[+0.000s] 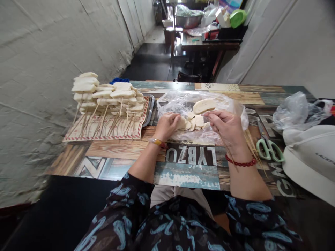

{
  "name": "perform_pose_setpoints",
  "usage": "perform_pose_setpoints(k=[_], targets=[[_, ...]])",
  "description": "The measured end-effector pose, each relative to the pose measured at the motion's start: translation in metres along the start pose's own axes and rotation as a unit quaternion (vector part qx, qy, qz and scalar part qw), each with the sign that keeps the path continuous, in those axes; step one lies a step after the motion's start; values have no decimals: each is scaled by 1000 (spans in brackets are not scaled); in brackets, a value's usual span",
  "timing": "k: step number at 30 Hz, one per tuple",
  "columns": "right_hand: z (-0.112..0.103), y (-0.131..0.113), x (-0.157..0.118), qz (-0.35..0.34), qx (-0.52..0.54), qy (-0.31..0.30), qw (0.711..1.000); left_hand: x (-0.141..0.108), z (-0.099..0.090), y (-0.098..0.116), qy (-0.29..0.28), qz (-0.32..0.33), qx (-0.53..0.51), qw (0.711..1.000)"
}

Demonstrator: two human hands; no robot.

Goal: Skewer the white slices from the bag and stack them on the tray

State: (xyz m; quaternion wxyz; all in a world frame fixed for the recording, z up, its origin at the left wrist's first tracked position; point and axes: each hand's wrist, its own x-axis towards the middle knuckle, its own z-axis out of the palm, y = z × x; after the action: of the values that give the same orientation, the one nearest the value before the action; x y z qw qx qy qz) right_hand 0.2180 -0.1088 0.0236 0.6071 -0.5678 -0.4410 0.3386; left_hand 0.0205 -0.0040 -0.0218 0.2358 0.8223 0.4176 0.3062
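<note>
On the clear plastic bag point(172, 101) lie several pale, thin slices point(199, 121) of food, perhaps bread or steamed bun, and one larger oval piece point(204, 106). My left hand point(167, 126) is at the left side of this pile, fingers curled, with a slice point(184, 123) at its fingertips. Thumb and forefinger of my right hand point(227, 125) pinch a thin wooden skewer point(228, 148), which slants down past the wrist. The skewer's tip is hard to make out near the slices. More loose skewers point(252, 146) lie beside my right wrist.
At the left, skewered slices point(104, 94) are stacked on printed paper point(110, 130) over a metal tray point(150, 111). Green-handled scissors point(269, 150), a crumpled plastic bag point(289, 111) and a white cap point(311, 153) sit at the right. A second table point(199, 43) stands beyond.
</note>
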Motion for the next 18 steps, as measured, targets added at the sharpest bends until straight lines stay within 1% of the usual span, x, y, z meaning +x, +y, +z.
perform_pose_setpoints(k=[2,3,5,8,11,13,15,18], targets=[[0,0,0,0,13,0,1000,2,-6,-7,22,-5,55,998],[0,0,-1,-1,18,-1,1000,2,-9,-10,24,-7,85,996],[0,0,-1,-2,26,-7,1000,2,-15,-15,1,-7,149,989],[-1,1,-1,2,30,-15,999,0,-20,-17,-51,-10,218,975],[-1,1,0,1,22,-13,1000,-2,-23,-17,-71,-20,258,963],[-1,1,0,-3,17,-11,1000,-2,-25,-18,-73,-27,265,961],[-1,1,1,-4,20,-11,1000,-1,-27,-20,-65,-27,248,966],[0,0,0,2,37,-8,999,1,-29,-21,-16,-32,178,983]])
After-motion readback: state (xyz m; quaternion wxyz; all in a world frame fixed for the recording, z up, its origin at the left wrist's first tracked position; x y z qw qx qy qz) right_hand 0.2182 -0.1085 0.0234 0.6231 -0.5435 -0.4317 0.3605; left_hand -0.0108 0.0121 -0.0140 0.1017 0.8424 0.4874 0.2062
